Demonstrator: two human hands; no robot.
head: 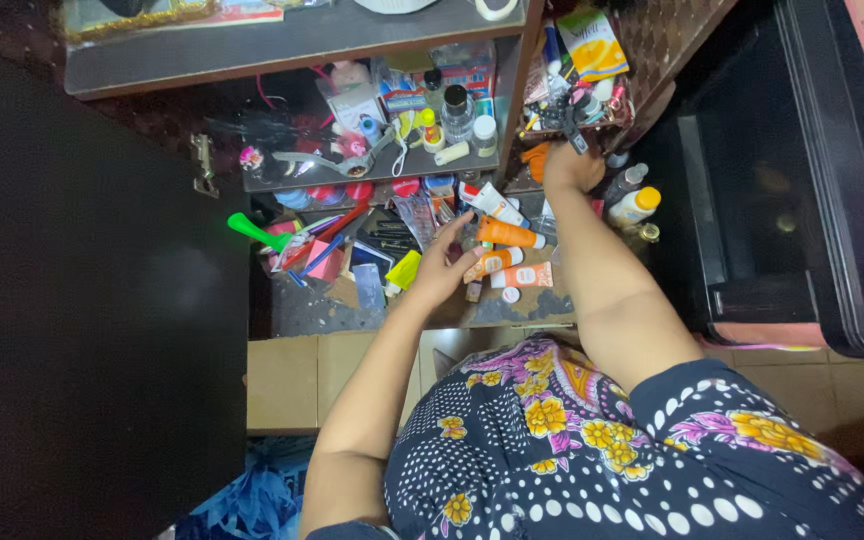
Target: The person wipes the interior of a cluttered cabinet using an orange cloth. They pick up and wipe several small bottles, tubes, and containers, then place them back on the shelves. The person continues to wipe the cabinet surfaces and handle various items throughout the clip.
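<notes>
Head view: left hand beside orange tubes, right hand at shelf edge.

Three orange squeeze tubes lie in a row near the front edge of the lower shelf: one bright orange plastic tube, one orange tube with a white band and one pale orange tube with a white cap. One white tube with a red end lies just behind them. One green plastic handle sits at the shelf's left edge. One white bottle with a yellow cap stands at the right edge. Two hands show: the left hand and the right hand.
</notes>
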